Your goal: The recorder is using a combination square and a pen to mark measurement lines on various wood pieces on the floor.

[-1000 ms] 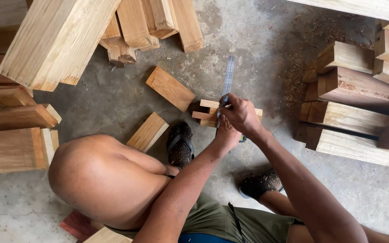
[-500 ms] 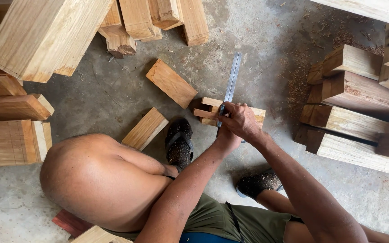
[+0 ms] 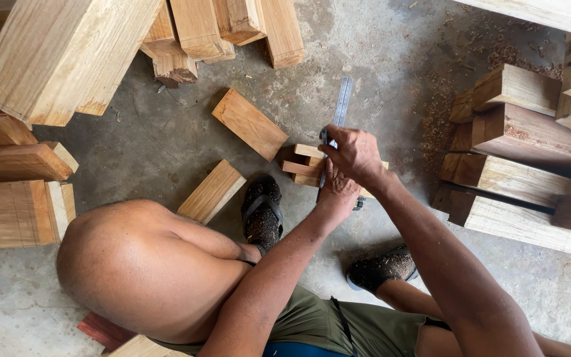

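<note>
A small notched wooden block (image 3: 301,165) lies on the concrete floor between my feet. A steel ruler (image 3: 343,99) lies across it and points away from me. My left hand (image 3: 337,196) presses the ruler's near end down on the block; its fingers are mostly hidden under my right hand. My right hand (image 3: 355,155) pinches a blue-tipped pencil (image 3: 325,137), with the tip at the ruler's left edge near the block's far side.
Loose offcuts (image 3: 249,124) (image 3: 213,192) lie left of the block. Thick timber beams (image 3: 67,53) are piled at the upper left, and stacked blocks (image 3: 523,132) with sawdust stand at the right. My sandalled feet (image 3: 264,211) (image 3: 381,270) and left knee (image 3: 140,264) fill the foreground.
My right hand has slid the pencil away from me along the ruler's edge, from the block's middle to its far side. The left hand and ruler have stayed in place.
</note>
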